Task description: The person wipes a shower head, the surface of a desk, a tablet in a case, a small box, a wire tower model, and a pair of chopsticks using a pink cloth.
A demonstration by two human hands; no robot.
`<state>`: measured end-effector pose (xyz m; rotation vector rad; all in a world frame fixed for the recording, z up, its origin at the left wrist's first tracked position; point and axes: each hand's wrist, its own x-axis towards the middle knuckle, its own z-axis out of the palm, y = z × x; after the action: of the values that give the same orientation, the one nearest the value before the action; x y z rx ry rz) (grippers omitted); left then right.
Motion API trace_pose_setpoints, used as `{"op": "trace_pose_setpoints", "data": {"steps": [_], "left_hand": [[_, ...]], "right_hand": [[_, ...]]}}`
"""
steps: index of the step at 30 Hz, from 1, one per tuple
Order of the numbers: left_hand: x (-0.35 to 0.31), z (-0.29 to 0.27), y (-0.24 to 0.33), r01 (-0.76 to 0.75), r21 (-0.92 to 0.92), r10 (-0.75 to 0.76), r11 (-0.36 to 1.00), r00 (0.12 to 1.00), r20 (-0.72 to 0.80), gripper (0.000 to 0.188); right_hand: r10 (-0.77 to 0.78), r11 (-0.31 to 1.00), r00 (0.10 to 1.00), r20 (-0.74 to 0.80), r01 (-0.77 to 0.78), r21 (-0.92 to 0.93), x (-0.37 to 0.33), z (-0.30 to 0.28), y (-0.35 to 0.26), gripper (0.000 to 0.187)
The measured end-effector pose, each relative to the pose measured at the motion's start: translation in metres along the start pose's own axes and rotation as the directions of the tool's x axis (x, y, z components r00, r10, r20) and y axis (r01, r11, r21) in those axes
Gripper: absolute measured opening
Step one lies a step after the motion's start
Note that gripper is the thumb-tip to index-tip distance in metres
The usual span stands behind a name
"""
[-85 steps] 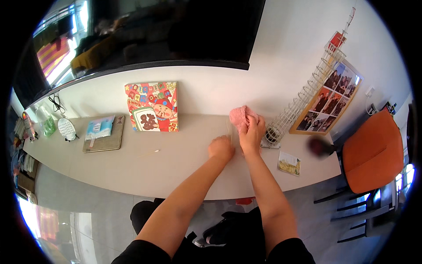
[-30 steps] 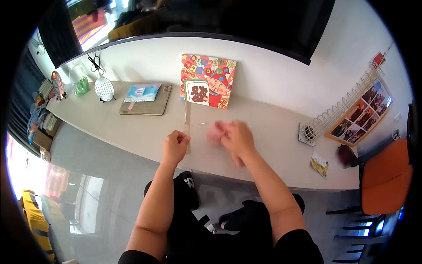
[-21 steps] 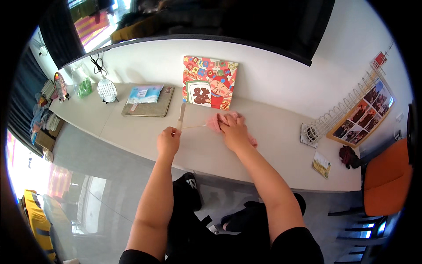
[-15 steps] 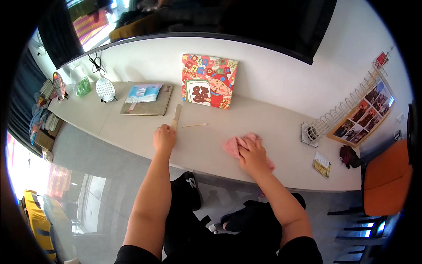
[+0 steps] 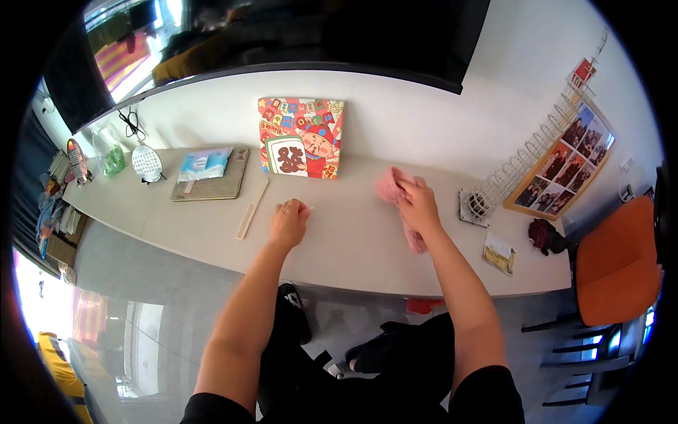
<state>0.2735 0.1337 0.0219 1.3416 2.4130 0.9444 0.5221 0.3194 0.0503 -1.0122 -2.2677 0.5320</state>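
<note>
My right hand [image 5: 419, 205] presses a pink cloth [image 5: 390, 188] flat on the long pale counter [image 5: 353, 247], a little right of the middle. My left hand [image 5: 289, 222] rests on the counter with a thin white stick [image 5: 306, 208] pinched at its fingertips. A cream ruler [image 5: 252, 208] lies just left of that hand. Behind both hands a colourful cartoon picture box [image 5: 302, 136] leans against the white wall.
At the left lie a brown board [image 5: 212, 185] with a blue booklet [image 5: 203, 165], a small round white stand [image 5: 146, 163] and a green bottle [image 5: 110, 155]. On the right are a white wire rack [image 5: 494, 194], a framed photo collage [image 5: 563, 169], a small card [image 5: 499, 254] and an orange chair [image 5: 616, 265].
My right hand has swept the pink cloth across the counter, first toward me and then out to the right. My left hand shifted right, away from the ruler, which now lies on the counter.
</note>
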Motion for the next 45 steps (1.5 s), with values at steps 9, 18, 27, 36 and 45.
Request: {"op": "trace_pose_setpoints", "data": {"steps": [9, 18, 27, 36, 45], "left_hand": [[-0.029, -0.028, 0.053, 0.549, -0.835, -0.033, -0.037, 0.835, 0.550, 0.010], [-0.018, -0.037, 0.043, 0.529, -0.846, -0.041, 0.073, 0.849, 0.527, 0.014], [-0.018, -0.030, 0.018, 0.489, -0.848, -0.235, 0.205, 0.866, 0.442, 0.016], [-0.016, -0.030, 0.011, 0.416, -0.854, -0.388, 0.312, 0.876, 0.286, 0.016], [-0.002, -0.037, -0.019, 0.302, -0.873, -0.462, 0.383, 0.881, 0.102, 0.016]], "right_hand": [[-0.054, 0.902, 0.998, -0.024, 0.039, -0.431, 0.033, 0.080, -0.005, 0.034], [-0.511, 0.858, 0.780, 0.363, 0.493, 0.148, -0.112, 0.028, -0.075, 0.051], [-0.026, 0.942, 0.999, 0.030, 0.014, 0.336, -0.013, 0.085, -0.072, 0.046], [-0.603, 0.790, 0.641, 0.475, 0.561, 0.246, -0.088, 0.067, -0.118, 0.043], [-0.357, 0.922, 0.926, 0.122, 0.370, -0.112, -0.016, 0.128, -0.128, 0.046]]}}
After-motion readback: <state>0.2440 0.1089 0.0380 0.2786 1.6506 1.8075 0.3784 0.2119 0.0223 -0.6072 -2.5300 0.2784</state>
